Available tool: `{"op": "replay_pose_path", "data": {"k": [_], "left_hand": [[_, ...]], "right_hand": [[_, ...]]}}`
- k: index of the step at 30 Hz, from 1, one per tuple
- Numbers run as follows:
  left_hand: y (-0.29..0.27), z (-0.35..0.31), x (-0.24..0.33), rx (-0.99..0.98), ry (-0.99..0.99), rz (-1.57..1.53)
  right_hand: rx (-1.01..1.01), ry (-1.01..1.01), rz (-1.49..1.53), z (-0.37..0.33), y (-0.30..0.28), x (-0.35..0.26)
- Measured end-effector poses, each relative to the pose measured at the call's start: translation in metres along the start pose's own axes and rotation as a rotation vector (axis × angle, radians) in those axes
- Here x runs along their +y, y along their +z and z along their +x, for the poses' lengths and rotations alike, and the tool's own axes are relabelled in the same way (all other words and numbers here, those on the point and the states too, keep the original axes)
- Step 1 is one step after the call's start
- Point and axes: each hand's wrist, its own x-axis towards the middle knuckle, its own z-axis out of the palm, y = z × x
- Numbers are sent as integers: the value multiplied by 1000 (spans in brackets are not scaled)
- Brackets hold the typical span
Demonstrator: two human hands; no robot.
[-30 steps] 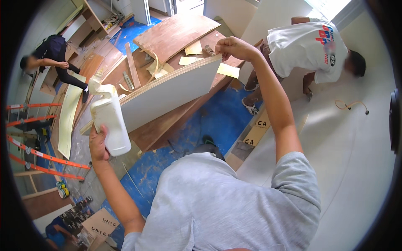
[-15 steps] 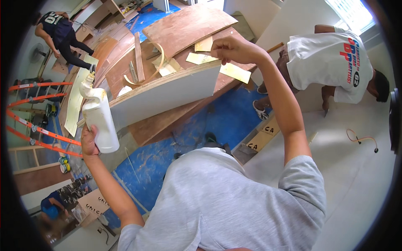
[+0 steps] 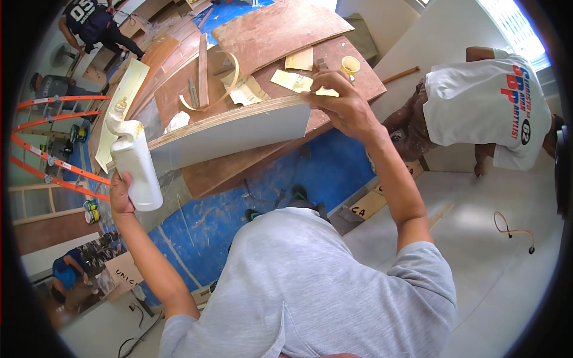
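Note:
My left hand (image 3: pixel 122 194) is wrapped round a white plastic bottle (image 3: pixel 138 170) with a curved neck and a yellow-stained spout. The bottle stands nearly upright in the air, left of a board (image 3: pixel 239 134) with a pale grey face and a bare plywood edge. At the board's right corner is my right hand (image 3: pixel 343 104), its fingers bent and fingertips pinched together on or just above the top edge. Whatever the fingertips hold, if anything, is too small to make out. Behind the board lie a curled thin strip (image 3: pixel 234 74), a utility knife (image 3: pixel 193 92) and yellow paper pieces (image 3: pixel 289 80).
Plywood sheets (image 3: pixel 280 30) are stacked beyond the board, with a yellow cup (image 3: pixel 350 64) near their right side. An orange ladder (image 3: pixel 51 161) stands at left. A person in a white shirt (image 3: pixel 483 104) bends at right; others are at far left. Blue sheeting (image 3: pixel 209 238) covers the floor.
My right hand has come down closer to the board's top edge at its right corner. The left hand still holds the bottle, slightly more to the left. The view has shifted, and the cup now shows.

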Motion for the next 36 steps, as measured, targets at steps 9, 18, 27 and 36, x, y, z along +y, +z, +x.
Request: {"op": "replay_pose_path", "data": {"k": [9, 18, 27, 36], "left_hand": [[7, 2, 5, -21, 6, -46], [17, 3, 9, 42, 10, -75], [1, 5, -1, 31, 37, 84], [3, 2, -3, 52, 38, -26]], "right_hand": [[262, 474, 549, -13, 14, -9], [-195, 198, 205, 29, -12, -4], [-295, 233, 184, 37, -18, -2], [-150, 390, 244, 30, -17, -7]]}}
